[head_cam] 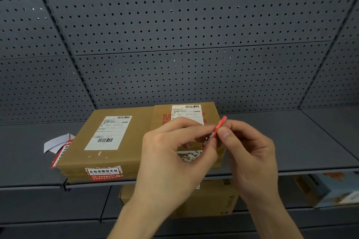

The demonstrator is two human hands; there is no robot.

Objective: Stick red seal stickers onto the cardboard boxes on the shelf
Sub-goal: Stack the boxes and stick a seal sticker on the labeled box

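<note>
Two flat cardboard boxes lie side by side on the grey shelf [291,141]. The left box [108,141] carries a white shipping label on top and a red seal sticker [104,172] on its front edge. The right box [186,114] has red print and a white label, partly hidden by my hands. My left hand [174,161] and my right hand [250,153] meet in front of the right box, both pinching a red seal sticker [218,127] seen edge-on between thumbs and forefingers.
Loose red stickers and white backing paper [58,145] lie on the shelf left of the boxes. A perforated grey back panel [174,25] rises behind. On the lower shelf stand another cardboard box [213,200] and a blue-printed carton [330,190].
</note>
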